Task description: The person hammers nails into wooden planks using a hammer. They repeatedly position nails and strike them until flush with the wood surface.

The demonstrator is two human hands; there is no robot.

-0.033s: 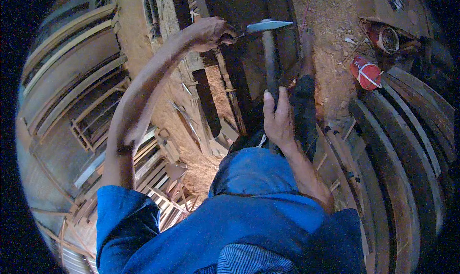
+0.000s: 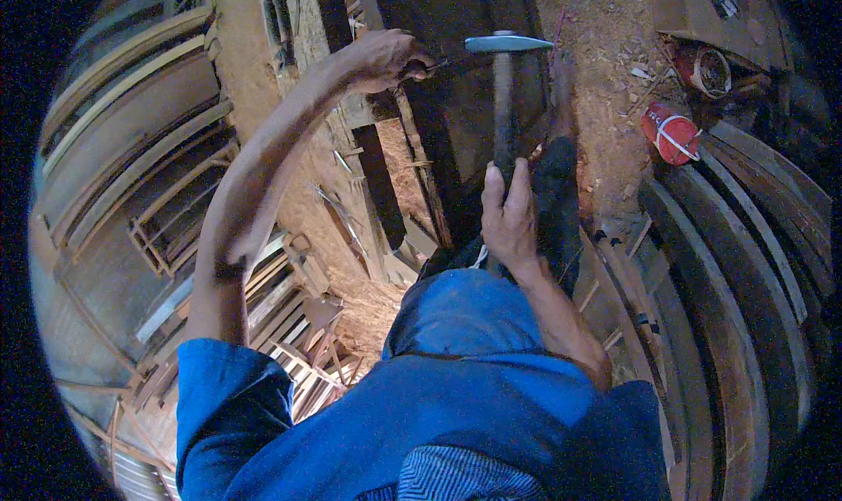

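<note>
A hammer [image 2: 503,98] with a pale metal head and a dark handle is in my right hand [image 2: 510,216], whose fingers close round the handle's lower end. Its head sits to the right of my left hand [image 2: 396,61], apart from it. That left hand is bent, its thumb and fingers pinched on a small thin dark piece [image 2: 441,63] too small to name. Below both hands is a dark wooden board [image 2: 456,10]. Along its left side runs a rough, splintered timber [image 2: 412,142].
A red bucket [image 2: 668,133] with a white handle lies at the right, near another reddish container [image 2: 704,70]. Long planks [image 2: 702,282] fill the lower right. Stacked wood strips [image 2: 298,343] lie at the lower left. Sawdust and chips [image 2: 605,80] cover the ground.
The hammer's head has swung a little to the right, away from my left hand, and its handle has tilted with it. My left hand has hardly moved.
</note>
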